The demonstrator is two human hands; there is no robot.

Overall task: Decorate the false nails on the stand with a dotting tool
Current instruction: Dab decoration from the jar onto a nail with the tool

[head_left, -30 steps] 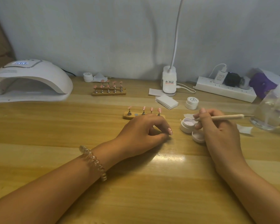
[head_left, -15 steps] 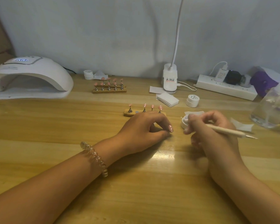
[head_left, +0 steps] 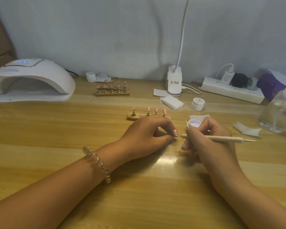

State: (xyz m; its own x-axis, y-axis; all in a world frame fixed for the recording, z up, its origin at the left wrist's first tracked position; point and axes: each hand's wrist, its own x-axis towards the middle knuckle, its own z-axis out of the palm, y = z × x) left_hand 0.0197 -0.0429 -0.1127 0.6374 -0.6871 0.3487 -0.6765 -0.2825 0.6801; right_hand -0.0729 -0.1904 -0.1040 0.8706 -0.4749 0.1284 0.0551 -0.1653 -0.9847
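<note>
Bracelet [head_left: 97, 164] on the left wrist, well in front of the stand [head_left: 130, 118]. Left hand [head_left: 147, 134], just in front of the stand, fingers curled and pinching a pink nail [head_left: 175, 133]. Right hand [head_left: 206, 141], front-right of the stand, fingers clamped round the dotting tool [head_left: 221, 138]; the tool's tip meets the nail. Open pot [head_left: 193, 123], right of the stand. Stand, on the surface [head_left: 56, 129], carries four nails [head_left: 148, 109], three dotted white. Closed pot [head_left: 197, 104], right and behind the stand. Lamp [head_left: 31, 80], far left and behind it.

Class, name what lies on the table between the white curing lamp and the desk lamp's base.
In the head view: a small white jar, a crumpled tissue and a wooden nail stand.
</note>
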